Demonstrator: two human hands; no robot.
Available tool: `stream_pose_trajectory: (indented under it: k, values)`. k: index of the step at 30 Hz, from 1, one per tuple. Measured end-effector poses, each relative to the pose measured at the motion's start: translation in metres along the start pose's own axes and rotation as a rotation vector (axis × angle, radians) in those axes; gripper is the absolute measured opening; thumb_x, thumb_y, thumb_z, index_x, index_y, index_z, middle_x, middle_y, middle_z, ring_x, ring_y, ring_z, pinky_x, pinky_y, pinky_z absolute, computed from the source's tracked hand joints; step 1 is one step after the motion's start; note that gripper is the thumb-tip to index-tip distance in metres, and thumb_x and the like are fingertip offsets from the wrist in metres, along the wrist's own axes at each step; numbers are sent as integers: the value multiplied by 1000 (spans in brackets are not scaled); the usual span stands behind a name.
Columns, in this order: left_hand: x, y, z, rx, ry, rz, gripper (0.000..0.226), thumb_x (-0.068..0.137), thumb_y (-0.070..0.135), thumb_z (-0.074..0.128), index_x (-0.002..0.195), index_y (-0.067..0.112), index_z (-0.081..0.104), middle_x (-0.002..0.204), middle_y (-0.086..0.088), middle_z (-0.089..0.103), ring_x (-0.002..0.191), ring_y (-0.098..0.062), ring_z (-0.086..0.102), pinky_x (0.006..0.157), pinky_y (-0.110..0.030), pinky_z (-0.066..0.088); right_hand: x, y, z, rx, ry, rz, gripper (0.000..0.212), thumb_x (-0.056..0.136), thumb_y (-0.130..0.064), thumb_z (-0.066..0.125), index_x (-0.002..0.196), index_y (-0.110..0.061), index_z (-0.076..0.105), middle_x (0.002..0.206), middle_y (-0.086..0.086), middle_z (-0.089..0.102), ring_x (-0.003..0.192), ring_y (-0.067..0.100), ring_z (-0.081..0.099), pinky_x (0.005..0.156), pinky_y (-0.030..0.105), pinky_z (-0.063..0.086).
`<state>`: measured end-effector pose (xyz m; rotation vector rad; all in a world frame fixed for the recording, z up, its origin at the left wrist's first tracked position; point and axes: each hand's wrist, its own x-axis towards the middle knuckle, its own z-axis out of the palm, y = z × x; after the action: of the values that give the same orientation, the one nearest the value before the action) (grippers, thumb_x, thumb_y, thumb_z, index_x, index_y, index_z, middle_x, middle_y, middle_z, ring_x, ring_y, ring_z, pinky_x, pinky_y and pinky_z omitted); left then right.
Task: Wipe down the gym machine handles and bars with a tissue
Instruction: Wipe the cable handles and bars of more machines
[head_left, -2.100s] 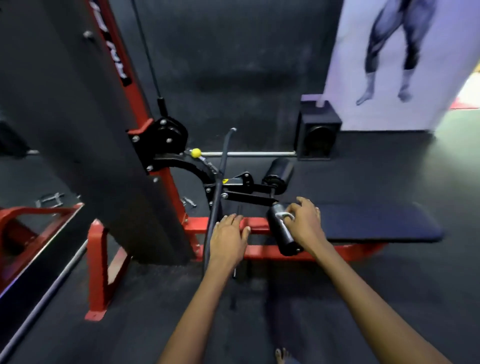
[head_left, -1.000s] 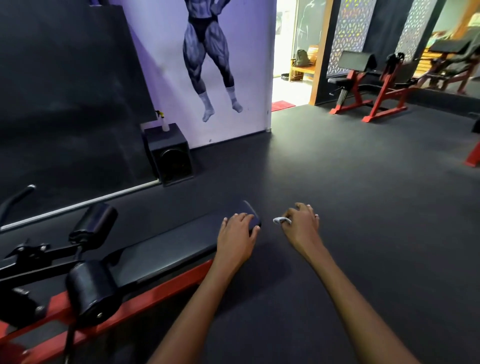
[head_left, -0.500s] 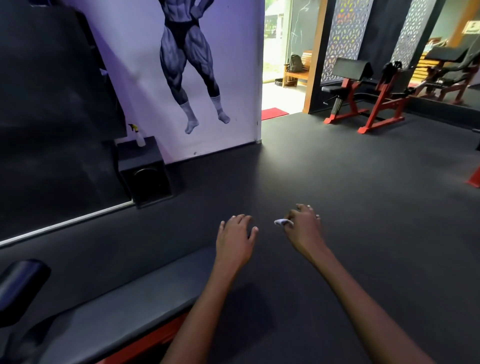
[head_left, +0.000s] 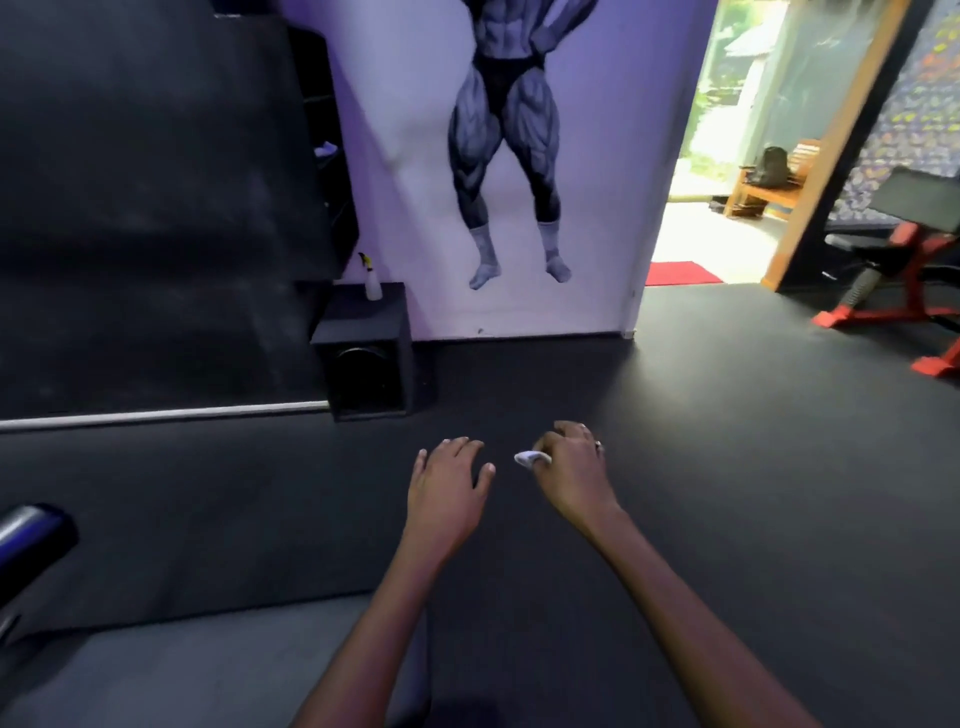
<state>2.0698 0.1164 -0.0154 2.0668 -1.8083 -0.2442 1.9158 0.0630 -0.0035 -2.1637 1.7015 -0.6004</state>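
since the earlier views the whole scene has swung away from the red cable machine: its bars and roller pads have slid out of sight to the left, and now the dark floor (head_left: 727, 519), the wall poster (head_left: 509, 156) and a black box (head_left: 369, 358) with a spray bottle (head_left: 371, 283) on top fill the view. only a corner of the padded seat (head_left: 182, 670) and one end of a roller pad (head_left: 31, 530) remain at lower left. a red bench machine (head_left: 898, 291) stands well apart at the right.

both arms reach forward over bare floor, touching nothing of any machine. the left hand (head_left: 449, 486) is held flat, fingers straight and lightly spread, empty. the right hand (head_left: 571, 467) is curled, its fingers (head_left: 545, 447) pinching the small white tissue (head_left: 530, 457), which pokes out toward the left hand.

the step in hand looks like moving on to the next machine. to do it well, i judge the tissue should be shaken out or refolded to a clean face before it meets a handle, then wrapped round the bar and drawn along its length, the free hand steadying the bar.
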Motion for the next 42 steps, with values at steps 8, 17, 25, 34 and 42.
stream_pose_trajectory:
  k: [8,17,25,34,42]
  values:
    - [140,0,19,58,99,-207,46,103,40,37,145,23,40,151,6,38,142,-11,28,119,-37,12,171,12,22,88,-151,-198,26,94,-34,55,107,-14,67,145,10,36,142,25,18,115,44,14]
    - [312,-55,29,81,216,-402,45,101,40,39,143,22,43,148,7,42,140,-13,30,118,-37,16,374,-20,66,12,-251,-385,25,92,-32,56,105,-16,69,139,7,42,137,27,28,113,44,19]
    - [398,-132,4,128,276,-606,45,101,39,40,142,21,43,148,5,42,141,-15,30,117,-36,16,501,-94,135,40,-343,-538,21,89,-26,59,101,-14,72,134,7,50,130,24,38,107,42,30]
    - [431,-269,-26,205,370,-992,45,100,40,42,140,20,46,147,3,44,139,-16,33,115,-37,22,570,-243,272,128,-559,-901,24,85,-37,65,90,-15,73,114,10,61,115,28,52,94,36,39]
    - [434,-359,-71,203,516,-1357,46,100,39,42,143,21,43,150,3,41,143,-16,29,115,-35,15,591,-380,349,183,-795,-1168,26,88,-34,63,97,-11,72,125,11,56,126,27,45,99,36,34]
